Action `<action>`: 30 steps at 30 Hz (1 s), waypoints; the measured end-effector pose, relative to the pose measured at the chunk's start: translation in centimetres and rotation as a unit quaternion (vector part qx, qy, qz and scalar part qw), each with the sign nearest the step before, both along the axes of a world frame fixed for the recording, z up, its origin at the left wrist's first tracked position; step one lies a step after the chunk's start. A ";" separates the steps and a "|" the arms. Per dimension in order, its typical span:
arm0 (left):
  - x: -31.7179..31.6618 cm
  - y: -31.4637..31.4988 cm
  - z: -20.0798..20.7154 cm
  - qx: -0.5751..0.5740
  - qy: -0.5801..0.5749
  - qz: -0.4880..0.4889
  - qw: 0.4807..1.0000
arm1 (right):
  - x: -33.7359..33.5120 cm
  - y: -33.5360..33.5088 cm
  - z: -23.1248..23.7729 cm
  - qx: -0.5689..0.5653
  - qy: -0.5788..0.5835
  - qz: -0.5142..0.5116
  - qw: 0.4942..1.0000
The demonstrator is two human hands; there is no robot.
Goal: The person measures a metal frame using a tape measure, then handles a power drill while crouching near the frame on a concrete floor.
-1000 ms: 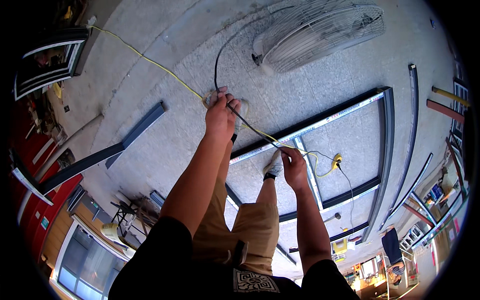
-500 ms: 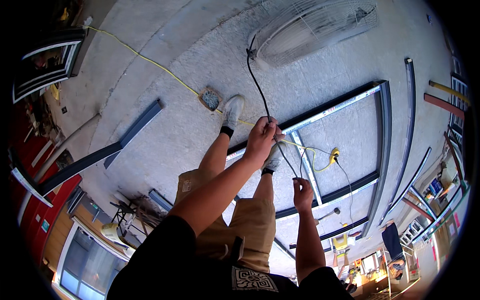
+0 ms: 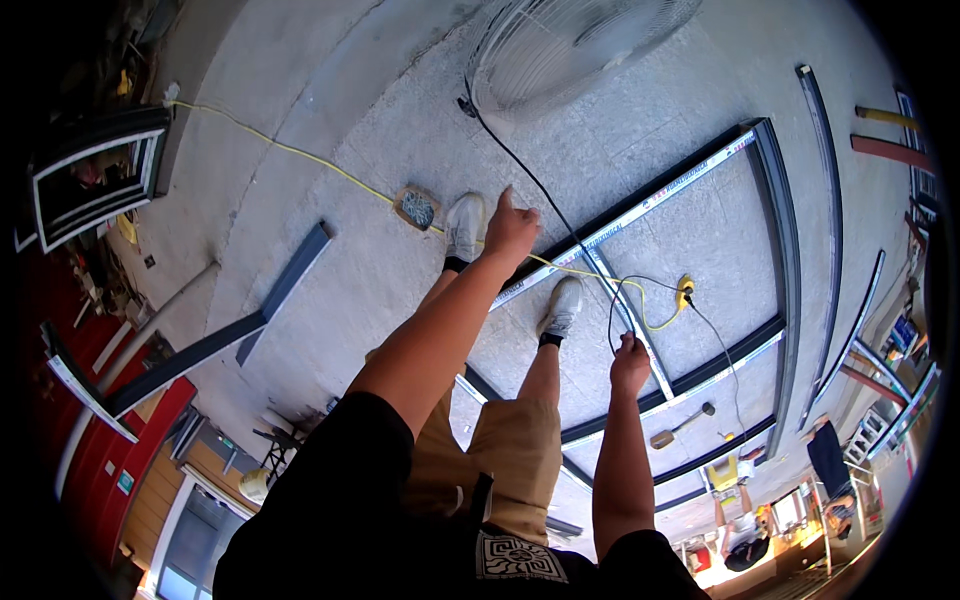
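Observation:
A thin black power cord (image 3: 535, 172) runs down from the wire-caged fan (image 3: 580, 60) at the top of the head view. My right hand (image 3: 630, 367) is closed around the cord's lower stretch, where a loop of it hangs beside the fingers. Just left of the cord is my left hand (image 3: 512, 232), empty, with its index finger stretched out and the thumb apart. Beyond the right hand, a yellow socket end (image 3: 685, 290) of the yellow extension cord (image 3: 290, 148) lies inside the dark metal frame (image 3: 783, 240), with a black plug in it.
My shoes (image 3: 560, 308) stand by the frame's near rail. A small tray of screws (image 3: 417, 208) sits by my left foot. A mallet (image 3: 683, 425) lies within the frame. Dark metal bars (image 3: 285, 290) stand at left. Other people (image 3: 740, 530) are at the lower right.
My left hand has let go of the black cord and moved slightly left and up. My right hand, still on the cord, has shifted right. The whole view has turned slightly.

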State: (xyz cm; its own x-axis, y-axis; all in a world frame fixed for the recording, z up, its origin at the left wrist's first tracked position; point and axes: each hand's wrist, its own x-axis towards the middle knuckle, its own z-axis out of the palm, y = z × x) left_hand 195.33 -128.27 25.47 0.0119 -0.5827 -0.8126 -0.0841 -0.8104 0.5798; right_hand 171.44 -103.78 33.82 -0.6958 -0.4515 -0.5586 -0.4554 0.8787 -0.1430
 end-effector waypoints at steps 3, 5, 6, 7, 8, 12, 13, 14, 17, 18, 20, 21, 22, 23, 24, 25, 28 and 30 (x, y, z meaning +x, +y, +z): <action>0.5 -1.3 0.3 -0.068 -0.029 -0.065 0.995 | -1.6 -0.2 -0.8 0.000 0.002 0.000 1.000; 0.6 -2.1 0.9 -0.038 0.011 -0.081 0.996 | -1.9 0.0 -1.4 0.014 0.005 -0.011 1.000; 0.5 -2.3 1.0 -0.008 0.049 -0.093 0.994 | -2.1 0.1 -2.0 -0.039 -0.017 0.010 0.999; 1.7 -1.9 0.6 -0.007 0.046 -0.096 0.994 | -1.3 -0.7 -2.2 -0.093 -0.046 0.031 0.994; 3.0 -1.4 0.2 -0.020 0.034 -0.118 0.992 | -1.0 -2.1 -2.8 -0.105 -0.038 0.060 0.992; 6.2 2.2 -1.3 -0.063 -0.056 -0.226 0.971 | -2.7 -1.1 -5.6 -0.034 0.046 -0.008 0.998; 7.8 3.7 -1.8 -0.077 -0.085 -0.264 0.958 | -3.0 -1.1 -5.8 0.012 0.048 -0.027 0.998; 9.2 5.2 -2.2 -0.094 -0.109 -0.304 0.942 | -3.6 -0.5 -5.9 0.039 0.033 -0.030 0.998; 13.4 9.8 -2.3 0.034 -0.034 -0.299 0.953 | -6.0 4.2 -6.9 0.059 -0.072 0.022 0.995; 13.5 11.6 -1.3 0.072 -0.051 -0.293 0.952 | -6.7 7.1 -7.0 0.075 -0.071 0.072 0.992; 24.5 10.7 0.4 0.195 -0.061 -0.249 0.947 | 0.1 0.2 -4.4 0.032 -0.150 0.023 0.988; 19.2 12.2 1.4 0.204 -0.054 -0.274 0.938 | -1.9 4.6 -4.7 -0.003 -0.124 0.006 0.992; 15.7 12.3 3.8 0.207 -0.074 -0.291 0.931 | -2.1 5.0 -2.5 -0.001 -0.140 -0.021 0.990; 14.4 12.2 4.3 0.201 -0.069 -0.310 0.927 | -2.0 4.6 -1.5 -0.013 -0.156 -0.028 0.987; 13.3 12.0 4.4 0.175 -0.028 -0.371 0.912 | -1.8 4.8 -1.1 -0.030 -0.159 -0.036 0.986; 12.0 11.9 4.9 0.148 0.011 -0.427 0.892 | -1.6 4.9 -0.4 -0.053 -0.148 -0.032 0.987; 4.9 13.2 7.6 0.152 0.078 -0.417 0.893 | -1.3 5.4 2.1 -0.118 -0.130 -0.052 0.983; 1.0 13.7 10.1 0.147 0.096 -0.418 0.891 | -1.4 5.9 3.5 -0.150 -0.128 -0.063 0.978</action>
State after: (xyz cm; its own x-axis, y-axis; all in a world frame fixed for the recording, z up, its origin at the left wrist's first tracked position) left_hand 196.35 -114.60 35.52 -0.4831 -0.0837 -0.8716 -0.6519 -0.6301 0.4219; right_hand 170.02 -97.91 37.31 -0.6108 -0.5418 -0.5774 -0.2612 0.8263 -0.4989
